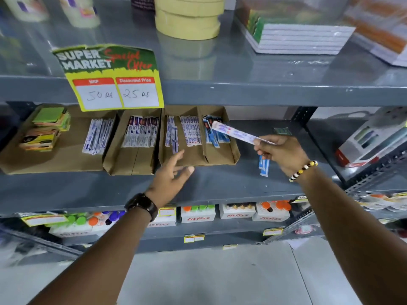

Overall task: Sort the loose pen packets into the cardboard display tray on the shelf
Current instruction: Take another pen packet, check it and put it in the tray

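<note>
My right hand [283, 154] pinches a white pen packet [236, 133] with blue and red print, its far end hovering over the right slot of the cardboard display tray [233, 150]. Blue packets [264, 166] also hang below that same hand. My left hand [172, 173], fingers spread and holding nothing, hovers at the tray's front edge. The tray's slots hold several pen packets [190, 134]. A second divided tray [130, 159] to the left holds more packets [141, 132].
The trays sit on a grey metal shelf [220, 186]. A flat cardboard tray [55, 159] at left carries sticky-note pads and packets. A yellow price sign [114, 84] hangs from the shelf above. A boxed item [372, 139] stands at right; bottle boxes fill the shelf below.
</note>
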